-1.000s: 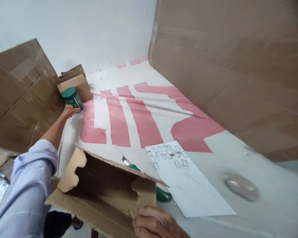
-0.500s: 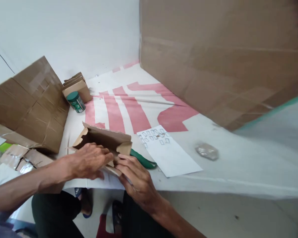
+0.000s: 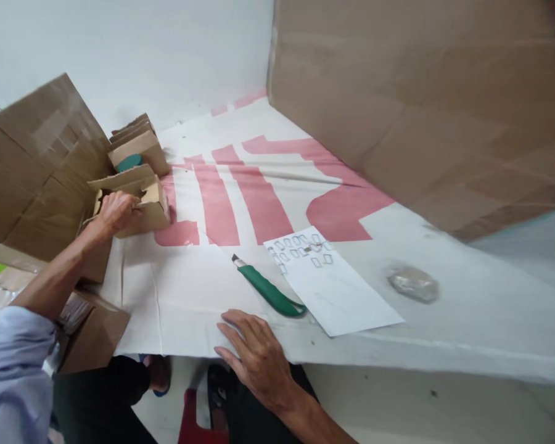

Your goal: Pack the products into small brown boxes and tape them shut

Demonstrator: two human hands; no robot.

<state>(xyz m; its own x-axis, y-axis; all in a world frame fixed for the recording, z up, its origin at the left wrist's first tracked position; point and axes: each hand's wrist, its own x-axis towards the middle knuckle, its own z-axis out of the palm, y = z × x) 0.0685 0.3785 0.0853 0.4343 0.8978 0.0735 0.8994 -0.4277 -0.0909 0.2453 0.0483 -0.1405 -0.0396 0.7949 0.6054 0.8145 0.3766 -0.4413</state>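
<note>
A small open cardboard box (image 3: 150, 216) stands at the left of the table, and my left hand (image 3: 119, 211) has its fingers wrapped over the box's near edge. My right hand (image 3: 254, 351) rests at the table's front edge with its fingers apart and nothing in it. Beyond it lies a green utility knife (image 3: 271, 290) with its blade end pointing up and left. A white paper sheet (image 3: 346, 296) with small drawn rectangles is just right of the knife. The green lid of a jar (image 3: 129, 163) shows behind the small box.
Folded cardboard pieces (image 3: 141, 151) stand by the wall. A large carton (image 3: 41, 172) is at the left, with another open box (image 3: 95, 333) below. A big cardboard panel (image 3: 398, 111) fills the upper right. A clear plastic packet (image 3: 414, 283) lies at the right.
The small box has moved from the front of the table to the back left with my left hand. My right hand has let go of it. The knife is now uncovered.
</note>
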